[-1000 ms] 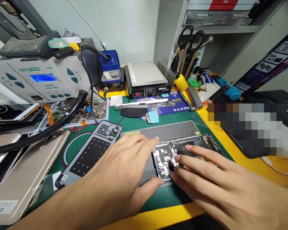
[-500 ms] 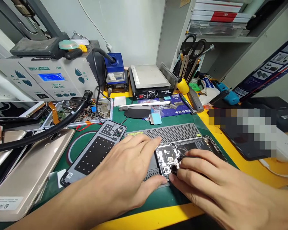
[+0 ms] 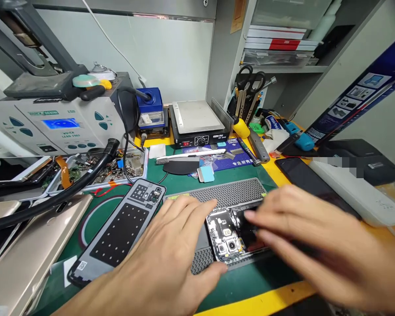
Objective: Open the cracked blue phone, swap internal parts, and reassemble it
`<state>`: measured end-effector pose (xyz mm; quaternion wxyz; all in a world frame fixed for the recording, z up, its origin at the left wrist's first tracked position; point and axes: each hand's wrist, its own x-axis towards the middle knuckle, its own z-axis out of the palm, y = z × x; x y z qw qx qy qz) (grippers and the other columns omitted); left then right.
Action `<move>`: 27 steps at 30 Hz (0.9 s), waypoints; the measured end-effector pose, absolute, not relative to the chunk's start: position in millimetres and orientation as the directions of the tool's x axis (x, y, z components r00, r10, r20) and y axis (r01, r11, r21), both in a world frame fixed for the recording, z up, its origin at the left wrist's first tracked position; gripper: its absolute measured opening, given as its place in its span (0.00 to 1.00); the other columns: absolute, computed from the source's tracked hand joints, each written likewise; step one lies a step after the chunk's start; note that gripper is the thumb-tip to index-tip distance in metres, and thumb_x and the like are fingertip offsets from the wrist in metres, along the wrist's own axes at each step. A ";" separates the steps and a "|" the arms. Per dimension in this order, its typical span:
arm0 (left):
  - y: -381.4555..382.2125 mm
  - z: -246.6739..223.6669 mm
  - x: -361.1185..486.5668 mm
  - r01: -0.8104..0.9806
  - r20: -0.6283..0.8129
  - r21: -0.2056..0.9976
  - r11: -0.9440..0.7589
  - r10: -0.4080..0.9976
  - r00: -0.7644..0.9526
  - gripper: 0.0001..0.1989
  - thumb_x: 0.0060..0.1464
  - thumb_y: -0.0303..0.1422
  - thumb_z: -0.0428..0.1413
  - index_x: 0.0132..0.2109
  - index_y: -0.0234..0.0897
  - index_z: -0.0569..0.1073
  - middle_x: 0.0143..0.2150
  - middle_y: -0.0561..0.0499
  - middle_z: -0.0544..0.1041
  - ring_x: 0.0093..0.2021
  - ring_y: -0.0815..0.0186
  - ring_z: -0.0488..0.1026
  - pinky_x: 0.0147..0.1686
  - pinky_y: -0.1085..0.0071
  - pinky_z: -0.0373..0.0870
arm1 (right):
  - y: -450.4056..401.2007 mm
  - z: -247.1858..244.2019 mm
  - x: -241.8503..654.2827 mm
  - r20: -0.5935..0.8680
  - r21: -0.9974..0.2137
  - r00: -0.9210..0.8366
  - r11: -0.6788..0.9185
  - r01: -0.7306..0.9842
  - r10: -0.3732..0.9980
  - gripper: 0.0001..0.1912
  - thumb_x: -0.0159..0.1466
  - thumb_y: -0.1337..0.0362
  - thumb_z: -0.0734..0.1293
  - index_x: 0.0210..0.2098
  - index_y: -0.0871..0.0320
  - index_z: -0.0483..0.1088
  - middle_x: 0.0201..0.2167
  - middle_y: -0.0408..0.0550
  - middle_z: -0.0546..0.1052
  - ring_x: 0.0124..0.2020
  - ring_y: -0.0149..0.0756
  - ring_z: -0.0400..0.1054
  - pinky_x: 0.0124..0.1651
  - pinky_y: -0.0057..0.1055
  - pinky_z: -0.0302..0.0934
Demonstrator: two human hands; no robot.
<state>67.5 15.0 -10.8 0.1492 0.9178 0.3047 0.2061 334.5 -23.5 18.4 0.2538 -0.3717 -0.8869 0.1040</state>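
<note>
The opened phone (image 3: 221,224) lay on the grey perforated mat (image 3: 230,193). The left hand (image 3: 169,245) bracketed its camera end, index finger and thumb apart at adjacent corners. The right hand's (image 3: 311,235) fingers were over the phone's dark middle section; motion blur hid whether they gripped anything. The back cover (image 3: 120,237) lay beyond the left hand.
</note>
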 end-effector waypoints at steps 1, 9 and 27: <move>14.1 -10.6 68.4 0.495 0.293 0.402 -0.770 0.620 0.727 0.33 0.54 0.35 0.62 0.63 0.32 0.63 0.57 0.37 0.73 0.59 0.49 0.70 0.58 0.48 0.73 | -14.1 22.2 336.4 0.347 -0.450 -0.513 0.620 0.643 0.785 0.12 0.70 0.69 0.64 0.51 0.62 0.75 0.42 0.51 0.77 0.46 0.35 0.70 0.49 0.32 0.65; 5.2 -8.0 70.7 0.463 0.368 0.326 -0.824 0.562 0.741 0.28 0.56 0.28 0.58 0.62 0.32 0.60 0.59 0.39 0.72 0.61 0.55 0.68 0.62 0.57 0.68 | 40.3 36.7 325.9 -0.238 -0.748 -0.529 0.193 0.634 0.815 0.13 0.68 0.55 0.67 0.43 0.55 0.81 0.37 0.44 0.80 0.39 0.36 0.73 0.43 0.30 0.66; 2.5 -20.6 67.7 0.449 0.447 0.312 -0.837 0.547 0.708 0.35 0.56 0.29 0.59 0.66 0.22 0.55 0.63 0.32 0.68 0.68 0.54 0.62 0.71 0.60 0.60 | 37.1 27.6 303.7 -0.256 -0.712 -0.430 0.132 0.690 0.866 0.13 0.64 0.56 0.68 0.34 0.57 0.82 0.28 0.42 0.77 0.30 0.33 0.69 0.31 0.26 0.60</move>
